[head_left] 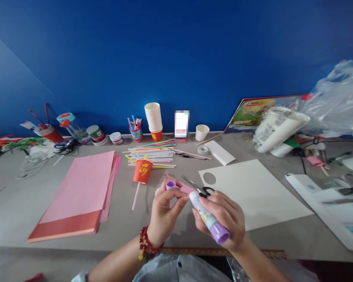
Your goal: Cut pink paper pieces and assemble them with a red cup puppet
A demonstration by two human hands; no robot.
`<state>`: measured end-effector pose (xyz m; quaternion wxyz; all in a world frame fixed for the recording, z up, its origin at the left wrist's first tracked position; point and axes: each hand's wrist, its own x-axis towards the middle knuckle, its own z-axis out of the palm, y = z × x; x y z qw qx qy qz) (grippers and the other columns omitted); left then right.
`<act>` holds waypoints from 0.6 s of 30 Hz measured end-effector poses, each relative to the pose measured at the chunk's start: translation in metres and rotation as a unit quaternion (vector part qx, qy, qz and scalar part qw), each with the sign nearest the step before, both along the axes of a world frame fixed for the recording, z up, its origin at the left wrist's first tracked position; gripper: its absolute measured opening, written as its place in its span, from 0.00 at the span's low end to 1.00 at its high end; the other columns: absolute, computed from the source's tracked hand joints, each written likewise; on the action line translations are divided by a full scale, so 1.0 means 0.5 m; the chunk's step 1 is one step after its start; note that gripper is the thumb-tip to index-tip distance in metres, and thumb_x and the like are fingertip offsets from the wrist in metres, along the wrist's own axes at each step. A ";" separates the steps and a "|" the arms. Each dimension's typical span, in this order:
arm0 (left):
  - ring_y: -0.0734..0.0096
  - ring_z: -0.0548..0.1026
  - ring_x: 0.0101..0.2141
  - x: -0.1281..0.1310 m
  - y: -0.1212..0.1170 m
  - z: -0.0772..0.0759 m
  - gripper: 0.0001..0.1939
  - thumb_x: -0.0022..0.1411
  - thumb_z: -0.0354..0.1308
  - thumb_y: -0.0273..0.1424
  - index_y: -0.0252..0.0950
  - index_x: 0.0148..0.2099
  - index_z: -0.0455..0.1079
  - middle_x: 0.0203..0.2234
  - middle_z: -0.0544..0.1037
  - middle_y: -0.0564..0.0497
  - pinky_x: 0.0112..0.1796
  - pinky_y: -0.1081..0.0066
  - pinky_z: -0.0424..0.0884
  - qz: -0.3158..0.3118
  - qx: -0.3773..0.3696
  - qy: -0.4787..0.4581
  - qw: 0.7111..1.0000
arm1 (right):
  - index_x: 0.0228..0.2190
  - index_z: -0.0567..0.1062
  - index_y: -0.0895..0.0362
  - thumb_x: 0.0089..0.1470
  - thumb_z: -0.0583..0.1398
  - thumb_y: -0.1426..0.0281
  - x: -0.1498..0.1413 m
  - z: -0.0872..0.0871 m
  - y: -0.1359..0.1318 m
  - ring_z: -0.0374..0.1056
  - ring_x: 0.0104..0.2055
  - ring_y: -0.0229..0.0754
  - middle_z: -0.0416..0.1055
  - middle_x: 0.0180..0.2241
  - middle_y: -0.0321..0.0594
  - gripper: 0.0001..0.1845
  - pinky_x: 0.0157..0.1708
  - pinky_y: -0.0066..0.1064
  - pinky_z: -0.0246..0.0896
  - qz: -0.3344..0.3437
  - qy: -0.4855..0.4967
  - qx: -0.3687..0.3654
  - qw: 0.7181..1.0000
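While the right hand point(228, 217) grips a purple-ended glue stick point(206, 216) along its barrel, the left hand point(164, 211) holds a small purple cap point(170, 185) in its curled fingers. The left thumb and forefinger meet at the stick's pale tip (whether they pinch anything there, I cannot tell). Taking the red paper cup point(142, 172) as landmark, the glue stick is to its right and nearer the person. A pale straw point(135, 197) runs from the cup's narrow end toward the person. Right of the cup, black-handled scissors point(197, 189) lie just beyond the right hand, and farther right is a white sheet point(253, 196) with a round hole. Left of the cup lies pink paper point(79, 184); behind it, loose drinking straws point(153, 154).
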<state>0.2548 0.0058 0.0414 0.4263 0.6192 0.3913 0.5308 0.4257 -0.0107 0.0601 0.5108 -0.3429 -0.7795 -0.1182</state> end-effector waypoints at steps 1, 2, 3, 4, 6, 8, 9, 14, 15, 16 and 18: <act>0.61 0.71 0.46 0.000 0.000 0.000 0.04 0.62 0.62 0.30 0.38 0.35 0.77 0.40 0.73 0.45 0.50 0.62 0.66 -0.001 0.001 0.000 1.000 | 0.41 0.71 0.60 0.48 0.65 0.76 0.000 -0.001 -0.001 0.65 0.24 0.41 0.70 0.24 0.40 0.17 0.24 0.35 0.68 0.000 0.002 -0.004 1.000; 0.61 0.71 0.46 0.000 0.000 0.000 0.04 0.62 0.62 0.30 0.38 0.35 0.77 0.40 0.73 0.45 0.50 0.62 0.66 -0.002 0.004 0.002 1.000 | 0.42 0.71 0.59 0.48 0.64 0.76 0.000 -0.002 -0.001 0.64 0.24 0.41 0.70 0.23 0.39 0.17 0.24 0.35 0.67 0.001 0.003 -0.008 1.000; 0.62 0.71 0.46 0.000 -0.001 0.001 0.04 0.62 0.62 0.30 0.38 0.35 0.77 0.40 0.73 0.45 0.50 0.62 0.66 -0.002 0.006 0.005 1.000 | 0.42 0.70 0.59 0.49 0.64 0.76 0.001 -0.004 -0.001 0.64 0.24 0.40 0.69 0.24 0.39 0.17 0.24 0.34 0.67 0.001 0.003 -0.015 1.000; 0.62 0.71 0.46 0.000 -0.002 0.003 0.04 0.62 0.62 0.30 0.37 0.35 0.77 0.40 0.73 0.46 0.50 0.62 0.66 0.001 0.008 0.009 1.000 | 0.42 0.70 0.58 0.49 0.64 0.76 0.001 -0.006 -0.001 0.64 0.24 0.40 0.70 0.24 0.38 0.17 0.25 0.34 0.67 0.001 0.002 -0.021 1.000; 0.62 0.71 0.46 0.000 -0.004 0.005 0.04 0.62 0.62 0.30 0.37 0.34 0.77 0.40 0.73 0.46 0.50 0.62 0.65 0.006 0.010 0.017 1.000 | 0.42 0.70 0.58 0.48 0.65 0.77 0.002 -0.011 0.002 0.64 0.24 0.40 0.70 0.24 0.39 0.18 0.25 0.34 0.66 -0.002 0.000 -0.029 1.000; 0.62 0.71 0.47 -0.001 -0.005 0.006 0.04 0.62 0.61 0.30 0.37 0.34 0.76 0.41 0.72 0.46 0.50 0.62 0.65 0.005 0.012 0.020 1.000 | 0.42 0.70 0.58 0.47 0.65 0.78 0.007 -0.013 0.007 0.64 0.25 0.41 0.70 0.24 0.39 0.19 0.25 0.34 0.65 -0.007 0.004 -0.033 0.999; 0.62 0.71 0.46 -0.002 -0.005 0.006 0.04 0.63 0.61 0.30 0.37 0.34 0.76 0.41 0.72 0.46 0.50 0.62 0.65 0.003 0.013 0.020 1.000 | 0.42 0.71 0.58 0.47 0.65 0.78 0.012 -0.014 0.010 0.65 0.25 0.41 0.70 0.24 0.39 0.19 0.25 0.34 0.65 -0.010 0.012 -0.036 0.999; 0.63 0.70 0.46 -0.009 -0.002 0.008 0.05 0.63 0.61 0.30 0.37 0.34 0.76 0.40 0.72 0.46 0.50 0.63 0.65 -0.037 0.019 0.045 0.998 | 0.37 0.72 0.55 0.51 0.63 0.74 0.046 0.000 0.016 0.68 0.26 0.40 0.72 0.28 0.39 0.10 0.27 0.31 0.66 -0.014 0.144 -0.148 0.978; 0.64 0.70 0.45 -0.011 -0.001 0.011 0.04 0.63 0.61 0.29 0.37 0.35 0.76 0.40 0.71 0.46 0.50 0.64 0.65 -0.057 0.029 0.059 0.996 | 0.36 0.72 0.55 0.52 0.62 0.73 0.051 0.005 0.017 0.67 0.25 0.39 0.71 0.28 0.38 0.07 0.25 0.29 0.64 -0.004 0.175 -0.203 0.963; 0.64 0.70 0.46 -0.014 0.000 0.015 0.04 0.63 0.60 0.28 0.37 0.35 0.76 0.41 0.71 0.46 0.50 0.64 0.65 -0.083 0.044 0.076 0.993 | 0.34 0.71 0.54 0.53 0.61 0.71 0.055 0.011 0.017 0.66 0.23 0.37 0.71 0.26 0.36 0.05 0.23 0.28 0.62 0.013 0.200 -0.264 0.944; 0.65 0.70 0.45 -0.018 0.000 0.025 0.04 0.62 0.60 0.27 0.37 0.37 0.76 0.41 0.70 0.46 0.48 0.66 0.66 -0.137 0.074 0.110 0.982 | 0.32 0.70 0.55 0.54 0.60 0.68 0.056 0.022 0.019 0.63 0.21 0.35 0.68 0.23 0.33 0.04 0.20 0.26 0.58 0.053 0.227 -0.378 0.896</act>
